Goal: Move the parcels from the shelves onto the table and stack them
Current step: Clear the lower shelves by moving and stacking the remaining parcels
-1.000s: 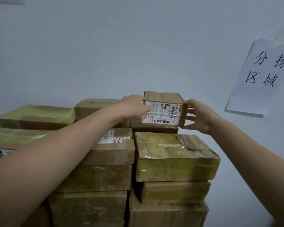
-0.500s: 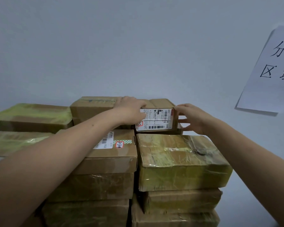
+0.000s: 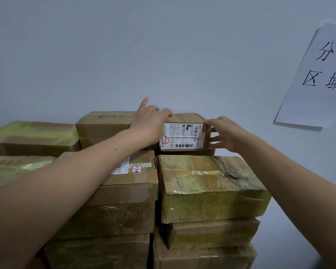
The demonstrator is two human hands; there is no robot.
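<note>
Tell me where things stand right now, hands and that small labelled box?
Left hand and right hand flank the small labelled box, fingers loosening. Box rests at back of the stack. Nothing in the way.

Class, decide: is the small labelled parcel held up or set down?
Set down: the small labelled parcel rests on the parcel beneath, both hands touching its sides.

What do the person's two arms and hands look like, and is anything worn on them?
Both forearms are bare as far as the picture shows: no sleeve, glove, watch, bracelet or ring is visible. The left hand and the right hand each show uncovered fingers. The left forearm has one small dark dot, like a mole. The upper arms are out of view, so sleeves there cannot be judged.
</note>
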